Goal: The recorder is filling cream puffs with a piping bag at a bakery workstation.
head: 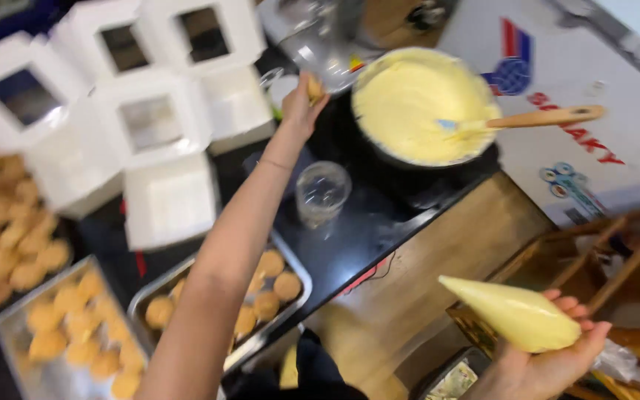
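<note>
My left hand [301,104] reaches far forward and pinches a small golden pastry puff [314,88] next to a clear plastic bag [320,41]. My right hand [550,359] at the lower right grips a piping bag [509,315] filled with pale yellow cream, its tip pointing left. A pan [420,100] of yellow custard sits on the black stove, with a wooden-handled spatula [535,118] resting in it. Below my left arm lies a metal tray [290,255] holding several round puffs.
Several white window boxes [150,118] crowd the upper left. A second tray of puffs [75,333] and a heap of puffs [1,237] lie at left. An empty glass [321,191] stands on the dark counter. Wooden chair frames [609,259] stand at right.
</note>
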